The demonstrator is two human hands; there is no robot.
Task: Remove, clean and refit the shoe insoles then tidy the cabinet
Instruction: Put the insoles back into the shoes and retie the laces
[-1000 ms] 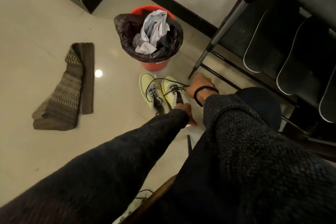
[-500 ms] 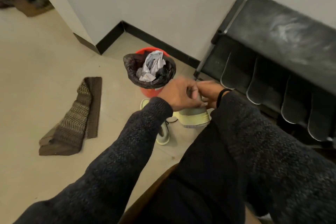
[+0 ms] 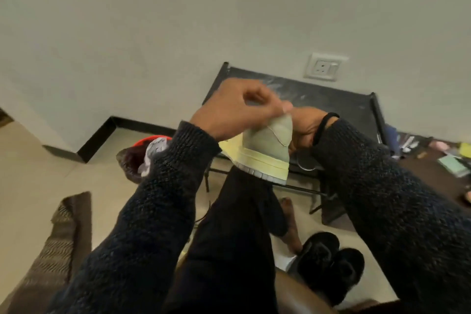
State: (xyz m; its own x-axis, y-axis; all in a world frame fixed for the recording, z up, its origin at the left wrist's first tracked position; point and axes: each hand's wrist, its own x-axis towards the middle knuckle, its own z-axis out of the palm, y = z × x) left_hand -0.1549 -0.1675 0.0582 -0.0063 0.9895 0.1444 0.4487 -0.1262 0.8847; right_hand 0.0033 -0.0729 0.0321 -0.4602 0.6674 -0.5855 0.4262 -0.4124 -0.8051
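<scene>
Shoe, pale yellow-green, now being held up at chest height above the lap, heel toward the camera, sole angled down; a second ago sitting on the floor beside its mate in front of the red bin, half a second ago just coming off the tiles. Left hand curling over the collar from the left, fingertips pinching at the top edge of the heel. Right hand gripping the far side of the upper, wrist with a dark band, a lace loop dangling beneath. Both hands therefore clamped on the shoe, close together. Insole not showing from this angle, so no telling whether already loosened. Judging by the lift and the pinch at the opening, getting ready to reach inside and pull the insole out; cleaning, refitting and tidying all yet to be done. Black shoe rack standing against the wall behind, folded striped cloth lying on the floor at the left, black fuzzy slippers resting near the bare foot.
</scene>
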